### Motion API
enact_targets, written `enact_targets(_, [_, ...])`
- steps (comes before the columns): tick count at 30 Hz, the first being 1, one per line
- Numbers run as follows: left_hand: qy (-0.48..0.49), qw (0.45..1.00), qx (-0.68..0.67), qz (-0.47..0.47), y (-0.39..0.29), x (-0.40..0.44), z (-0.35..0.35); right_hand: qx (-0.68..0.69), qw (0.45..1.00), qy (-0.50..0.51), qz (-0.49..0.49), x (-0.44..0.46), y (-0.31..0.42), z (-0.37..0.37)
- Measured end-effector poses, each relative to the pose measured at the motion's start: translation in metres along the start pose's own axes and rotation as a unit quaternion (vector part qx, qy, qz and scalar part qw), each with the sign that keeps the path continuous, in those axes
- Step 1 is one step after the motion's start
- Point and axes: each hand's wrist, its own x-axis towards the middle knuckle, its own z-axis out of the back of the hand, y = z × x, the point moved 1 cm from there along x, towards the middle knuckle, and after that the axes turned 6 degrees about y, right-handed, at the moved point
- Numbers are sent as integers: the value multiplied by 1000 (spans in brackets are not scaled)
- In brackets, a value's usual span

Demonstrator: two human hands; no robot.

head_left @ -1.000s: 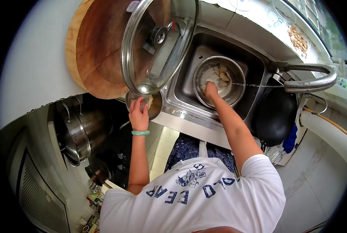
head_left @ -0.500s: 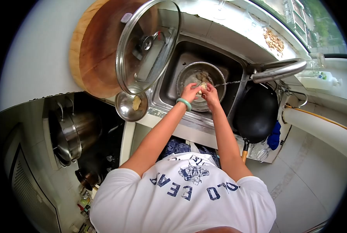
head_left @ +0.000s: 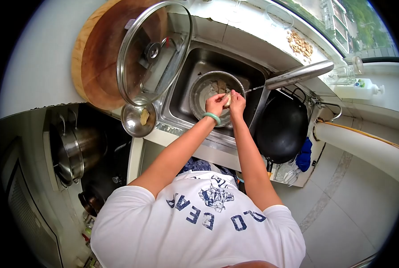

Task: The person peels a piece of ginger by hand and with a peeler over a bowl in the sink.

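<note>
The person had both hands over a big metal bowl (head_left: 201, 96) that sat in the sink (head_left: 178, 98). The left hand (head_left: 216, 104), with a green bracelet (head_left: 212, 118) on its wrist, and the right hand (head_left: 238, 103) were side by side. Their fingers were closed on one small pale lump (head_left: 227, 100), pinching it between them. The lump was above the bowl, near the side where the water came in. I could not tell what kind of food it was.

Some brown bits (head_left: 219, 85) lay in the bowl, just past the fingers. A thin stream of water (head_left: 255, 88) ran from the tap (head_left: 303, 75) toward the bowl.

To the left of the sink was a small metal bowl (head_left: 130, 119) with a yellowish piece (head_left: 144, 116) in it. A big glass lid (head_left: 153, 52) stood tilted just above that, in front of a round wooden board (head_left: 84, 53). A black pan (head_left: 282, 127) was on the right of the sink, and some nuts (head_left: 299, 46) lay by the window.
</note>
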Motion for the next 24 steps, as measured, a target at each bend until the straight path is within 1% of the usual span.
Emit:
enact_targets(2, [-51,997,-61,5,-1,0,2,168,983,63,32,3,-13,-5])
enact_targets(3, [-52,997,-61,5,-3,1,6,189,976,108,-1,-16,14,-1])
enact_targets(4, [-26,996,-73,30,-4,1,12,188,976,107,-2,-18,15,-1])
enact_targets(5, [1,995,-86,56,-5,3,14,172,977,129,8,-19,15,-1])
enact_targets(6, [3,995,-86,57,-4,3,14,155,976,150,17,-22,18,0])
enact_targets(7, [4,993,-94,66,-1,4,15,145,982,125,6,-27,27,0])
enact_targets(8, [4,992,-101,73,2,6,15,144,982,124,6,-23,25,-1])
enact_targets(9, [4,992,-102,75,9,8,17,124,988,91,-11,-20,27,-3])
enact_targets(10, [22,991,-127,43,16,8,19,104,993,57,-29,-20,28,-3])
enact_targets(11, [40,987,-152,11,23,10,20,57,997,50,-16,-23,29,1])
enact_targets(12, [41,987,-154,13,24,11,21,9,999,41,-4,-32,44,5])
enact_targets(14, [31,982,-184,28,24,16,24,80,990,96,64,-32,38,5])
enact_targets(15, [77,996,-26,-25,2,6,21,115,981,124,98,-32,35,6])
enact_targets(16, [77,996,-29,-24,-8,3,19,112,981,123,97,-30,31,6])
enact_targets(18, [79,992,-73,64,-15,0,17,-11,995,73,69,-23,27,6])
enact_targets(19, [101,990,-92,42,-14,-1,15,-82,992,31,96,-20,29,9])
enact_targets(20, [100,990,-93,42,-14,-2,13,-83,991,32,95,-16,31,12])
enact_targets(22, [84,993,-61,50,-21,-8,7,-206,977,-26,49,-14,43,17])
enact_targets(23, [83,993,-61,50,-27,-9,6,-188,980,-21,66,-9,39,18])
enact_targets(24, [76,992,-55,86,-34,-10,5,-189,980,-20,66,-4,33,20])
